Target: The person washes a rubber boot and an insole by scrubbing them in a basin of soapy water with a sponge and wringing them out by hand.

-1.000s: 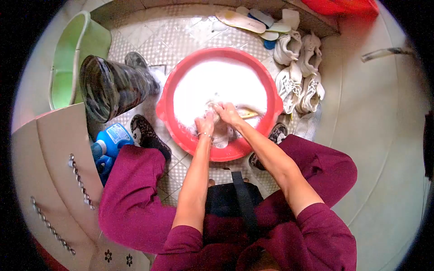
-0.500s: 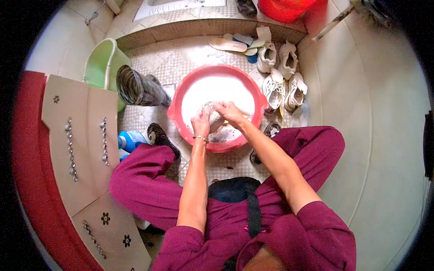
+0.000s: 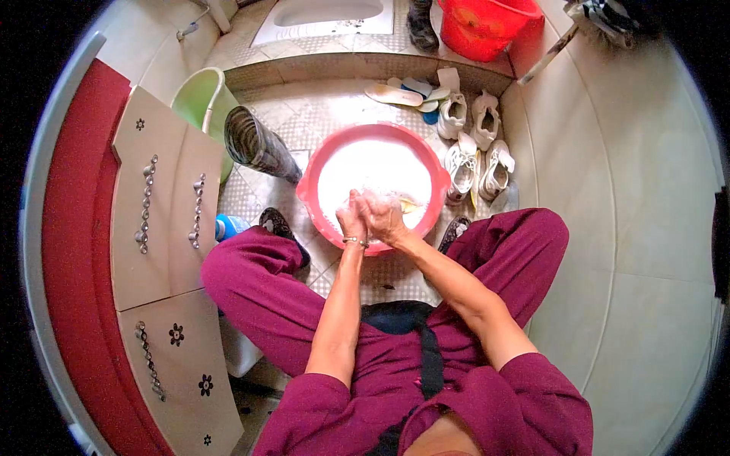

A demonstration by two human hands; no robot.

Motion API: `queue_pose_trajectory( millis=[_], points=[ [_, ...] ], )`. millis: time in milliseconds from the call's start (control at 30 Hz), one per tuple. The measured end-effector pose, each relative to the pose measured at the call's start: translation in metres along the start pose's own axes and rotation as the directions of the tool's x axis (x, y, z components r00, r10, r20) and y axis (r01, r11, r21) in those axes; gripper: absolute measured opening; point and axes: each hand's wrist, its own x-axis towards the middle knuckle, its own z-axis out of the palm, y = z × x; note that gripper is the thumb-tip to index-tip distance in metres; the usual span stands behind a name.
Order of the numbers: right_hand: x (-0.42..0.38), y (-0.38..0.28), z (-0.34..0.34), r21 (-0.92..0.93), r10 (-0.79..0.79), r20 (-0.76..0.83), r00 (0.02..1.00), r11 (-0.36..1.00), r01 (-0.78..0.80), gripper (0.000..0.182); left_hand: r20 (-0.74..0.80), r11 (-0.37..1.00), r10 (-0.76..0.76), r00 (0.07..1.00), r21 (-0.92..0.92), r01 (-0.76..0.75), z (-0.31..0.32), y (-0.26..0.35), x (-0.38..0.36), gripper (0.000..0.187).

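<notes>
A pink-red basin (image 3: pixel 309 214) full of bright white suds (image 3: pixel 372 161) stands on the floor between my feet. At its near side my left hand (image 3: pixel 352 218), with a bracelet on the wrist, is closed and pressed against my right hand (image 3: pixel 384 217), whose fingers are also curled. Foam and the hands themselves cover whatever is between them, so its kind does not show. Just right of my right hand, a small yellowish item (image 3: pixel 411 205) pokes out of the foam.
White shoes (image 3: pixel 461 169) and several insoles (image 3: pixel 393 95) lie beyond the basin to the right. Left of it stand a dark rubber boot (image 3: pixel 262 143), a green bin (image 3: pixel 199 95) and a cabinet (image 3: pixel 163 251). A red bucket (image 3: pixel 479 30) is on the raised step, near a squat toilet (image 3: pixel 327 14).
My hands have drawn closer together, and the greyish-white item seen between them before is now hidden. The whole view has shifted slightly, showing more of the step.
</notes>
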Motion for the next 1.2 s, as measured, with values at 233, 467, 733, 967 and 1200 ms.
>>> queue_pose_trajectory(
  millis=[233,467,733,967,1200],
  points=[
    [0.014,0.034,0.008,-0.301,-0.261,0.099,0.960,0.912,0.279,0.020,-0.050,0.971,0.152,0.987,0.191,-0.140,0.019,0.016,-0.015,0.033],
    [0.006,0.053,0.028,-0.041,-0.150,0.086,0.985,0.987,0.154,0.022,-0.134,0.993,0.083,0.987,0.096,-0.070,0.023,-0.010,-0.009,0.036],
    [0.013,0.039,0.019,-0.021,-0.262,0.112,0.959,0.964,0.265,0.018,-0.013,0.961,0.210,0.978,0.189,-0.203,0.020,-0.002,-0.005,0.028],
    [0.016,0.028,0.012,0.038,-0.223,0.091,0.971,0.975,0.220,0.017,0.017,0.967,0.133,0.991,0.216,-0.134,0.013,-0.026,0.007,0.038],
    [0.014,0.022,0.012,0.143,-0.184,0.098,0.978,0.975,0.169,0.015,0.092,0.993,-0.029,0.995,0.120,0.017,0.009,0.002,0.002,0.032]
  ],
)
